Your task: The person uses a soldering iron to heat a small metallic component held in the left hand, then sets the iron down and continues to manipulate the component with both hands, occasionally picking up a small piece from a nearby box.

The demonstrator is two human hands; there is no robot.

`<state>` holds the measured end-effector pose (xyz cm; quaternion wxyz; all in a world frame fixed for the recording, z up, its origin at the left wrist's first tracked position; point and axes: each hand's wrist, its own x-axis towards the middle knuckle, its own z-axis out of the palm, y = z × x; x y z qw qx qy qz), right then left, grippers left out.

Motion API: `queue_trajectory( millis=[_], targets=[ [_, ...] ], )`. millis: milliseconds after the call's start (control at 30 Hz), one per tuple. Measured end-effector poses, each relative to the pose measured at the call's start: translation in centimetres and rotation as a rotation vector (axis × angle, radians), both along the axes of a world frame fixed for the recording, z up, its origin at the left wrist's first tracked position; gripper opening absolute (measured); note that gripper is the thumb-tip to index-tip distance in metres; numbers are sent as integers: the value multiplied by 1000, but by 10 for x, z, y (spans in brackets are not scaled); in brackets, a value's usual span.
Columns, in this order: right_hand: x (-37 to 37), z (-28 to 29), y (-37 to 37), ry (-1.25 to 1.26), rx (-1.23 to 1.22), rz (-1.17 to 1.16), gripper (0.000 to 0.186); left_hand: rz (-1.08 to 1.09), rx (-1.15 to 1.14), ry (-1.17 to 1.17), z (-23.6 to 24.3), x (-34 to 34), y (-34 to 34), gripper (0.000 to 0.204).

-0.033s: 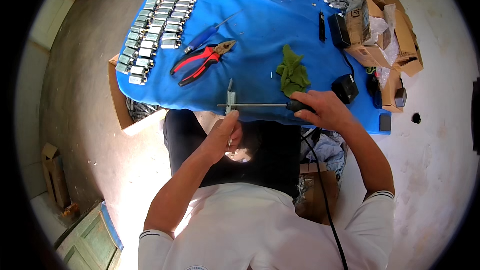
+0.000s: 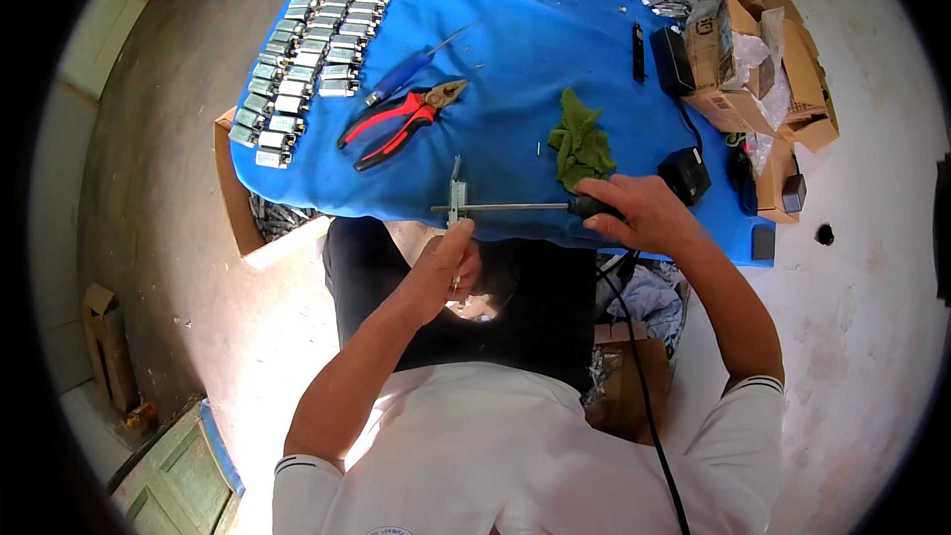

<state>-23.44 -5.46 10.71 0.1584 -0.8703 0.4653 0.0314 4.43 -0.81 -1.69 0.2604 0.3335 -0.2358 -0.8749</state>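
My left hand (image 2: 441, 270) pinches the lower end of a narrow silver metal part (image 2: 458, 194), which stands up at the near table edge. A thin prong sticks out of the part's top. In my right hand (image 2: 646, 215) is the black handle of a screwdriver (image 2: 520, 207). Its long shaft points left and crosses the metal part; whether the tip sits in a hole or passes over the part, I cannot tell. Red-and-black pliers (image 2: 404, 123) lie beyond my left hand. Close to my right hand is a crumpled green cloth (image 2: 579, 142).
Rows of silver metal pieces (image 2: 289, 87) cover the left of the blue-covered table (image 2: 515, 69). A blue-handled screwdriver (image 2: 406, 71) lies beside them. At right are a black adapter (image 2: 684, 176) and open cardboard boxes (image 2: 728, 69). A black cable (image 2: 642, 376) hangs past my right side.
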Motion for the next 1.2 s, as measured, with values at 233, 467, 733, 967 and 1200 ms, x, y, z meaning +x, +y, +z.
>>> queue_trajectory(
  millis=[233, 467, 733, 967, 1200],
  targets=[
    [5, 0, -27, 151, -86, 110, 35, 12, 38, 30, 5, 0, -1, 55],
    [91, 100, 15, 436, 151, -100, 30, 6, -24, -94, 10, 27, -1, 51],
    [110, 103, 20, 449, -159, 78, 28, -21, -241, -283, 24, 25, -13, 48],
    [112, 97, 5, 505, -60, 92, 44, -11, -83, -386, 35, 28, -12, 36],
    [87, 63, -44, 472, -106, 136, 45, -27, -294, -440, 23, 28, -20, 32]
  ],
)
